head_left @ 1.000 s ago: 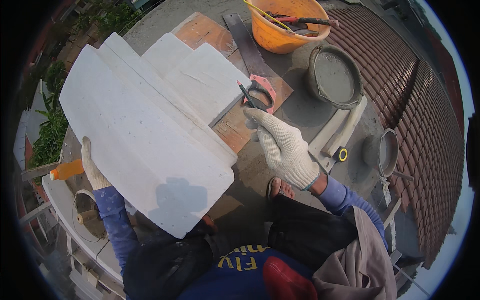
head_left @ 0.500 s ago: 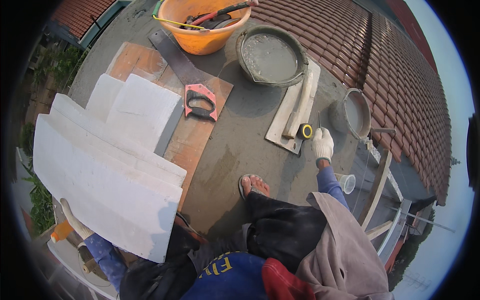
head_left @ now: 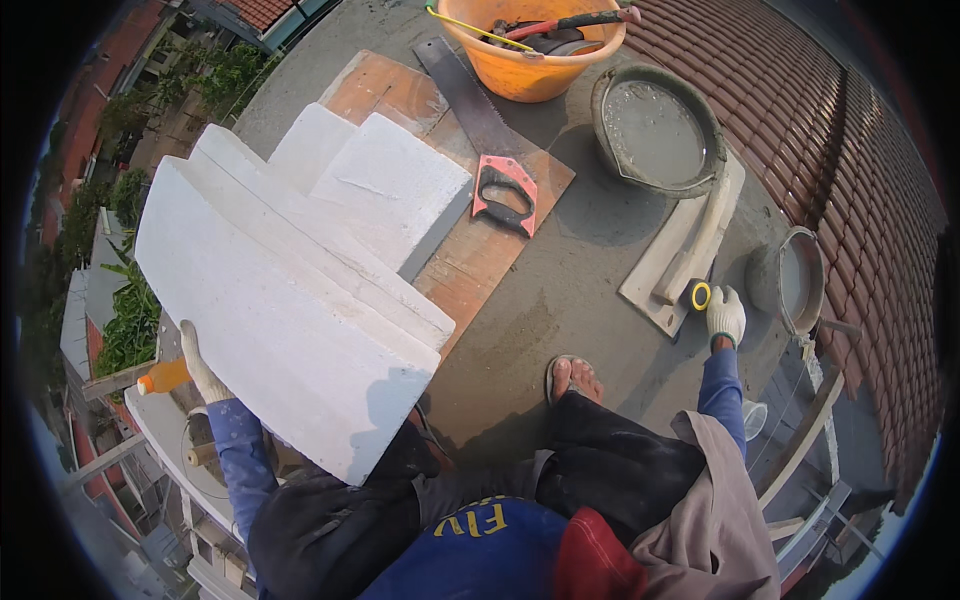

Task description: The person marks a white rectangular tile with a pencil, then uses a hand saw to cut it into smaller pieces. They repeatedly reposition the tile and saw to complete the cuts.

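A large white lightweight concrete block (head_left: 290, 310) leans across my left side, its near end over my left leg. My left hand (head_left: 203, 366), in a white knitted glove, grips its outer left edge; some fingers are hidden behind it. My right hand (head_left: 726, 318), gloved too, is closed beside a black and yellow tape measure (head_left: 697, 294). What sits in its fingers is too small to make out. The tape measure stands by the end of a wooden float (head_left: 690, 250). More white blocks (head_left: 390, 190) lie beyond the large one.
A handsaw (head_left: 505, 195) rests on a wooden board (head_left: 480, 265). An orange bucket (head_left: 520, 75) of tools and a bucket of grey slurry (head_left: 655, 130) stand beyond; another bucket (head_left: 790, 280) is at right. An orange bottle (head_left: 163, 377) is by my left hand. Roof tiles (head_left: 850, 170) slope at right.
The view has turned left, so everything appears shifted right. My left hand stays on the block's edge. The thin stick that rose from my right hand no longer shows clearly.
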Motion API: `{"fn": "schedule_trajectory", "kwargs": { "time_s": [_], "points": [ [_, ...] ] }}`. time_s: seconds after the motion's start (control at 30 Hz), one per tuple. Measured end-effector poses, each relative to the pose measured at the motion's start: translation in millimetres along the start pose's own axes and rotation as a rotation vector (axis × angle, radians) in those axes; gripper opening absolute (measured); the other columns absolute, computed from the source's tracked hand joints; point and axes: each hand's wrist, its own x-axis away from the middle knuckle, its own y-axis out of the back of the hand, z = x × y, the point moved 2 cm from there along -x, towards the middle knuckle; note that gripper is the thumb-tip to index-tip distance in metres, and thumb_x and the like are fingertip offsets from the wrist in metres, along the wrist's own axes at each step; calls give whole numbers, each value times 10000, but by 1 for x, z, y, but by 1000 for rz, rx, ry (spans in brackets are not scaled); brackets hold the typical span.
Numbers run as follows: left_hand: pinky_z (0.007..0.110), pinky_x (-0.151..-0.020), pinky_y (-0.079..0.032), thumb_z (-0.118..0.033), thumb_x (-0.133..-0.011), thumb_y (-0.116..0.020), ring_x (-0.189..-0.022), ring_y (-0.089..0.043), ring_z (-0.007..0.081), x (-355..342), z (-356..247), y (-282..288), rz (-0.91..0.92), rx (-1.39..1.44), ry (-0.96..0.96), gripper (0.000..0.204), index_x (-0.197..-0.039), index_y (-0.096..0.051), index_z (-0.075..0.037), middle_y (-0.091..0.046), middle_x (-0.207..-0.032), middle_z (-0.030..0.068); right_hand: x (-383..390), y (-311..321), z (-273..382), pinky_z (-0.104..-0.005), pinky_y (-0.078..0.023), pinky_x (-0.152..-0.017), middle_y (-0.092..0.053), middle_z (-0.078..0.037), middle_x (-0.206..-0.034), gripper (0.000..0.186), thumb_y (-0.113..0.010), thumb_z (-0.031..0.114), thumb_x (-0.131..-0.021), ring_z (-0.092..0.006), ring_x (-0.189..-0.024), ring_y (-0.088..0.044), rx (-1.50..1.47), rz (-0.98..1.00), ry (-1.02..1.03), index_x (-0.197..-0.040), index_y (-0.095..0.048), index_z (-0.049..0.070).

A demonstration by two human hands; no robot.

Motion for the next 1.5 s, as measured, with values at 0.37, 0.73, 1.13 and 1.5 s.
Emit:
{"fn": "schedule_trajectory", "kwargs": {
  "time_s": [0.37,0.73,1.13,1.5],
  "points": [
    [505,-1189,-639,-500,-1141,-800,-1439,-717,383,15,-5,-25,-50,131,6,871,-1769,-473,7,-670,-1640,239,133,95,215,-449,-578,-1173,-811,-248,-1475,597,-657,430,-1209,-346,-1356,-786,-393,302,484,-1617,-705,-3],
    [461,-1165,-634,-563,-1107,-811,-1422,-726,337,26,-1,-38,-66,192,28,858,-1718,-566,-13,-713,-1570,206,276,52,440,-415,-581,-1160,-790,-252,-1427,874,-722,634,-1151,-276,-1308,-757,-45,1396,810,-1641,-627,-83],
    [462,-1123,-643,-610,-1048,-853,-1380,-732,336,27,8,-40,-56,295,83,907,-1661,-615,14,-723,-1521,230,311,67,431,-476,-595,-1183,-735,-282,-1549,932,-871,514,-1051,-382,-1378,-764,-213,897,899,-1713,-545,-55],
    [464,-1137,-646,-572,-1096,-815,-1397,-735,326,59,2,-33,-159,285,73,851,-1668,-597,18,-725,-1536,213,376,175,431,-471,-653,-1022,-791,-269,-1254,721,-927,469,-992,-388,-1157,-830,-70,897,1151,-1512,-746,5]
  ]
}}
